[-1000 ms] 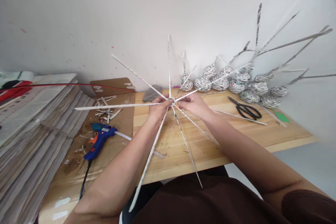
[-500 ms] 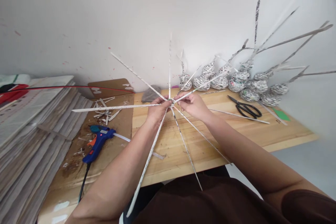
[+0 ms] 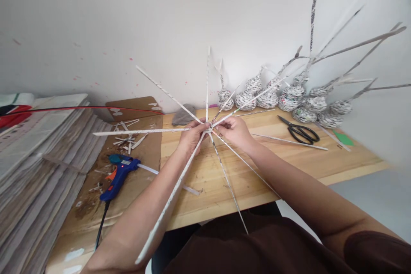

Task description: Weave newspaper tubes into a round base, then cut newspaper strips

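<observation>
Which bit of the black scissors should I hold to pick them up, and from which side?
The looped handles of the scissors look best, coming from the near right. The scissors lie flat, handles toward that side, with the pointed blades aimed away and left, so fingers should stay clear of the tips.

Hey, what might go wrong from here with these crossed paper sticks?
The paper sticks might shift if the left hand or right hand loosens its pinch. One stick extends across the left forearm, so an arm movement could knock or bend it. The glue gun shows a red light and may be hot, with paper scraps nearby.
</observation>
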{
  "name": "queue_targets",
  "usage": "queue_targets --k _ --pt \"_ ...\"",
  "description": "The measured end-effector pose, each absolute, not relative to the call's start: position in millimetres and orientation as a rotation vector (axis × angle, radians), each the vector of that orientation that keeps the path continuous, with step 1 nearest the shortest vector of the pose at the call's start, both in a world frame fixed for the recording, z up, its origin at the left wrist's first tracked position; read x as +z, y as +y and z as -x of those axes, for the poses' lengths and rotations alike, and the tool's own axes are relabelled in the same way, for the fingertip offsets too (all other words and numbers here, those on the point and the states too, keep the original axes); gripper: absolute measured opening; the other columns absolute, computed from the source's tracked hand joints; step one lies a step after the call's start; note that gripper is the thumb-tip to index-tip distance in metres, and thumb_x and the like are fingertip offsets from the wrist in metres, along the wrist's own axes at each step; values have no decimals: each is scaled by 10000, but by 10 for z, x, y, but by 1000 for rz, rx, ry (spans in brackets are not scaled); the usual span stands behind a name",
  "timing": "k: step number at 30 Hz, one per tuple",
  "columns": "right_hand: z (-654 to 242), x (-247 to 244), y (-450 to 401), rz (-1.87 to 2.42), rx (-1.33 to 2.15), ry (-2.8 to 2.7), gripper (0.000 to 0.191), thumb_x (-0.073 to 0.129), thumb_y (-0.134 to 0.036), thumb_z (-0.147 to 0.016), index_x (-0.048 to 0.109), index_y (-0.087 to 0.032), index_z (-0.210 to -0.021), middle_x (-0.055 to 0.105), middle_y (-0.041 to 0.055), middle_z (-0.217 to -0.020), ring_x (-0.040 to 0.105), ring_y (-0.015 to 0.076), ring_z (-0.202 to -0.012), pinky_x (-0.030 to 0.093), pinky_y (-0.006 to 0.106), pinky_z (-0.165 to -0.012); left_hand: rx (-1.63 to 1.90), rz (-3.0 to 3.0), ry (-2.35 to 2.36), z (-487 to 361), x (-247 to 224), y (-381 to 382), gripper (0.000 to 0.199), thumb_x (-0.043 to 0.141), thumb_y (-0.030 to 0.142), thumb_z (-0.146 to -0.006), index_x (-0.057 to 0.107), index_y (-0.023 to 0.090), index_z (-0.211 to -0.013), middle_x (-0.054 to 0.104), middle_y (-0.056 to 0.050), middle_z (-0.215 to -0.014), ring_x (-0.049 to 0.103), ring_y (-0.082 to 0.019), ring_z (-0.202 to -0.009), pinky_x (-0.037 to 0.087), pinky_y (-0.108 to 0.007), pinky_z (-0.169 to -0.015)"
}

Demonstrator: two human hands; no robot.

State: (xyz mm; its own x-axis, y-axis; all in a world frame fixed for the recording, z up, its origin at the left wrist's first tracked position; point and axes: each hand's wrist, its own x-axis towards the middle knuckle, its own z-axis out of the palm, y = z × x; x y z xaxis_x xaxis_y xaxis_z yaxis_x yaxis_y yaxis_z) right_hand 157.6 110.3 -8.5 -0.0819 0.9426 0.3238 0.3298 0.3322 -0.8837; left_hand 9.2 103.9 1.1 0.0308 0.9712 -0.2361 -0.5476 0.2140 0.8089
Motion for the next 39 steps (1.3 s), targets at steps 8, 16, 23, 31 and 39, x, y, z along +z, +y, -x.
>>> queue_targets --k 8,16,23,31,39 --pt "-1461 -135 1030 1163 938 -1522 62 696 -238 -748 671 -194 -783 734 30 -820 673 162 -672 559 281 -601 1358 -494 1000 -126 -34 1061 212 775 14 -630 682 138 -774 684 10 -648 597 -88 -567 445 -197 -573" --pt "-1435 -61 1007 1284 774 -1580 243 693 -186 -748 610 -214 -975 689 -18 -688 657 169 -608 510 279 -597 1334 -427 962 -121 -3 1065 205 748 -5 -698 674 145 -816 658 37 -618 555 -40 -505 392 -140 -493" --pt "-1519 156 912 1254 163 -1997 147 653 -213 -823 755 -213 -927 753 79 -942 673 239 -865 492 363 -818 1401 -481 910 -119 -65 1100 276 815 34 -620 654 168 -800 667 38 -654 601 -70 -562 442 -177 -579" --pt "-1368 137 960 1200 334 -1747 129 708 -322 -797 712 -202 -750 752 50 -826 684 208 -807 507 326 -771 1462 -447 774 -142 -23 1077 263 758 -24 -636 620 161 -762 666 33 -642 629 -67 -625 461 -165 -663" --pt "-1312 89 1026 1265 682 -1581 94 698 -254 -774 701 -186 -709 738 42 -739 681 180 -681 495 275 -628 1450 -392 798 -124 25 1055 238 678 -20 -698 625 171 -830 643 32 -622 595 -72 -556 447 -167 -579"
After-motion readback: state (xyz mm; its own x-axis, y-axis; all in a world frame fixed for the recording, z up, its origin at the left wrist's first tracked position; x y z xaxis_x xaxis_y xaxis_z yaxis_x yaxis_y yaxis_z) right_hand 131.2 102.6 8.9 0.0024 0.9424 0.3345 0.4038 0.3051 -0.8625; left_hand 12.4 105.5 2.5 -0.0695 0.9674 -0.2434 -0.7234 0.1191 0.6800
